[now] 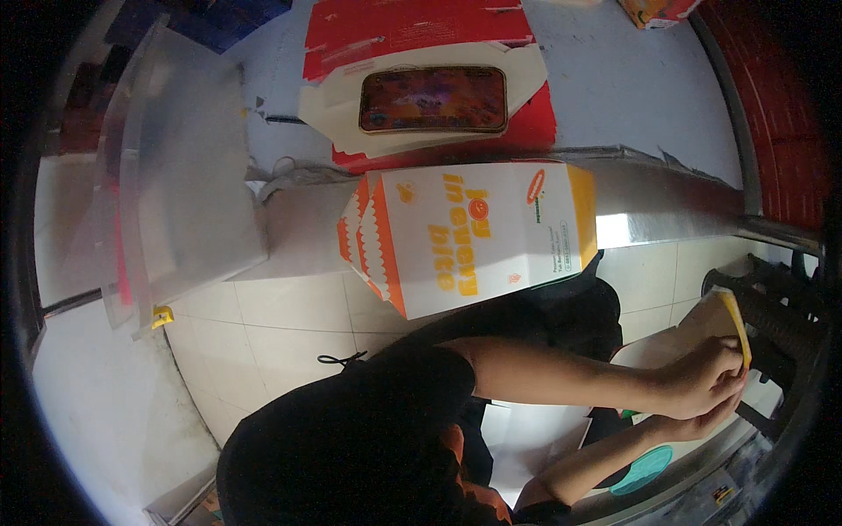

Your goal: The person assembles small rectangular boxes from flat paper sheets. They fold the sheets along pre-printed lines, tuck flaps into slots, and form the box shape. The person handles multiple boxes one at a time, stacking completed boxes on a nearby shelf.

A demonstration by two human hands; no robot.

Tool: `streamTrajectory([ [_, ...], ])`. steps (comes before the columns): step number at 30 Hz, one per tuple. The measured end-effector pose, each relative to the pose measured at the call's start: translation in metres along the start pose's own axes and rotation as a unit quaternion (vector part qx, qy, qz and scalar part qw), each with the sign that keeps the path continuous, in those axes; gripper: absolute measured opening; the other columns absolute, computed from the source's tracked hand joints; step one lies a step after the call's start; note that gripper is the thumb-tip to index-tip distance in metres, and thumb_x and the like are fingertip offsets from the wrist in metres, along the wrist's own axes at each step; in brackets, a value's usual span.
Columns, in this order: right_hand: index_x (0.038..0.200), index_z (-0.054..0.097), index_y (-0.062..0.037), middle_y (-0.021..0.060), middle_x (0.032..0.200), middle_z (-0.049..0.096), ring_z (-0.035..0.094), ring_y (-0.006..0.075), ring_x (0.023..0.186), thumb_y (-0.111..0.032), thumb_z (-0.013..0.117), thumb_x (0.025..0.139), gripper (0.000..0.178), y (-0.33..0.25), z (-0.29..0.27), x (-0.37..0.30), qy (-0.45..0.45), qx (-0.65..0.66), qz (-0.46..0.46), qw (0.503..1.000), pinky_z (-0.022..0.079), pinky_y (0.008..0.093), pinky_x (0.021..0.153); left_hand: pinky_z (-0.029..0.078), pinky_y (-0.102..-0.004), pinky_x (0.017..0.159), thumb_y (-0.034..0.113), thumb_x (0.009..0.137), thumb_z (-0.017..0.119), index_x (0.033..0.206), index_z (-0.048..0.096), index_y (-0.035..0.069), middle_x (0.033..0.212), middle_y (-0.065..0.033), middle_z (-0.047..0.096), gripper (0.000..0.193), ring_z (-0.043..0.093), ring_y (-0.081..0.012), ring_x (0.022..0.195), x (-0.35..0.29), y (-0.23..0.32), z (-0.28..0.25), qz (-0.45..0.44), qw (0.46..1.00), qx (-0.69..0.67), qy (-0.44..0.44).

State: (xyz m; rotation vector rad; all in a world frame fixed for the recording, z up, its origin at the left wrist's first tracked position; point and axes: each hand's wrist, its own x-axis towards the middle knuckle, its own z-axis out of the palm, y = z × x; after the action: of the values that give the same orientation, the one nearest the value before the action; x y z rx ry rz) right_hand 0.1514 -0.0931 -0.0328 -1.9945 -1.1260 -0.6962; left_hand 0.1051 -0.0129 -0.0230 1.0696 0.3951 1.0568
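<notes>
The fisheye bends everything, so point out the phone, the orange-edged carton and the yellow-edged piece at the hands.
Phone (434,99): head view, middle of its screen.
Orange-edged carton (478,235): head view, its white printed panel.
Yellow-edged piece (687,331): head view, its pale panel.

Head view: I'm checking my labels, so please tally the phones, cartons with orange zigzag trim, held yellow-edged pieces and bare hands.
Phone: 1
Carton with orange zigzag trim: 1
Held yellow-edged piece: 1
Bare hands: 2
Total: 5
</notes>
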Motion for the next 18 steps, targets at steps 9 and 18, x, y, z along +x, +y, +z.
streamTrajectory([
  [9, 0.123, 0.059, 0.0084, 0.0181, 0.116, 0.066, 0.065, 0.0225, 0.105, -0.011, 0.056, 0.1, 0.03, 0.021, -0.014, -0.018, 0.005, 0.244, 0.328, 0.913, 0.053, 0.0299, 0.093, 0.053, -0.0413, 0.071, 0.007, 0.08, 0.07, 0.09, 0.064, 0.0, 0.081, -0.0168, 0.067, 0.013, 0.067, -0.0336, 0.076, 0.01, 0.001, -0.042, 0.032, 0.995, -0.039, -0.081],
  [18, 0.121, 0.058, 0.0074, 0.0182, 0.118, 0.064, 0.064, 0.0207, 0.106, -0.012, 0.055, 0.101, 0.028, -0.009, -0.004, -0.015, 0.035, 0.335, 0.393, 0.856, 0.052, 0.029, 0.094, 0.054, -0.0359, 0.07, 0.001, 0.082, 0.066, 0.085, 0.068, -0.004, 0.083, -0.0158, 0.07, 0.006, 0.069, -0.0269, 0.077, -0.001, 0.002, -0.052, -0.001, 0.991, -0.065, -0.113],
])
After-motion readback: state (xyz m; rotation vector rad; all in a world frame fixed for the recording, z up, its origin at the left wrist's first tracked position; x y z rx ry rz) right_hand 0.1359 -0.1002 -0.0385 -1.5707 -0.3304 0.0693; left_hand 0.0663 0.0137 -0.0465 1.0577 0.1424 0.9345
